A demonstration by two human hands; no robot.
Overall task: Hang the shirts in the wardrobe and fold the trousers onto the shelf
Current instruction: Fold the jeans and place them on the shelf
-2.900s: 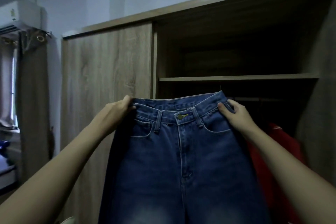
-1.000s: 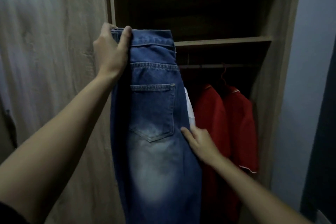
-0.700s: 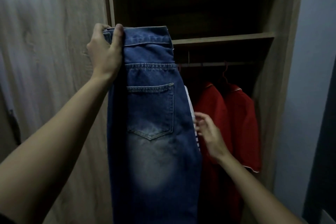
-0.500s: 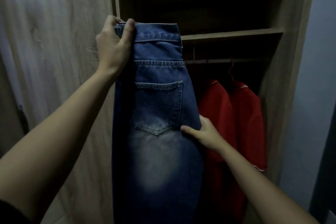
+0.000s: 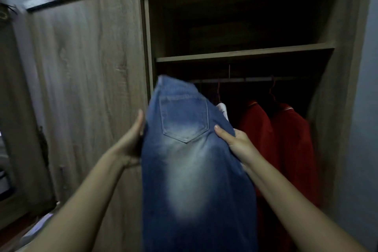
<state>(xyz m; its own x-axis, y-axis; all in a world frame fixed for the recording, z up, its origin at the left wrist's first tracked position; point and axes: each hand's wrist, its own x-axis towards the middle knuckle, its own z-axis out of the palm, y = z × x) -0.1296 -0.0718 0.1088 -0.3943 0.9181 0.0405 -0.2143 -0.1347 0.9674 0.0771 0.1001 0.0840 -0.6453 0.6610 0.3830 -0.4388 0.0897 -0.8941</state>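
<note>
A pair of blue jeans [image 5: 192, 165], folded in half lengthwise with a back pocket facing me, hangs between my hands in front of the open wardrobe. My left hand [image 5: 131, 141] holds the left edge at pocket height, its fingers behind the cloth. My right hand [image 5: 235, 141] grips the right edge, thumb on the front. Two red shirts [image 5: 286, 149] hang on the rail [image 5: 255, 79] behind, with a white garment [image 5: 223, 109] peeking out beside the jeans. The wooden shelf [image 5: 245, 53] runs above the rail.
The wardrobe's closed wooden door [image 5: 88, 80] fills the left. Its right side panel [image 5: 339, 108] meets a pale wall [image 5: 368, 108]. Dim furniture and pale things on the floor [image 5: 38, 227] lie at the lower left.
The jeans went from held open by the waistband to folded lengthwise. My left hand has dropped from the waistband to the left edge at pocket height, and the waistband now tips away.
</note>
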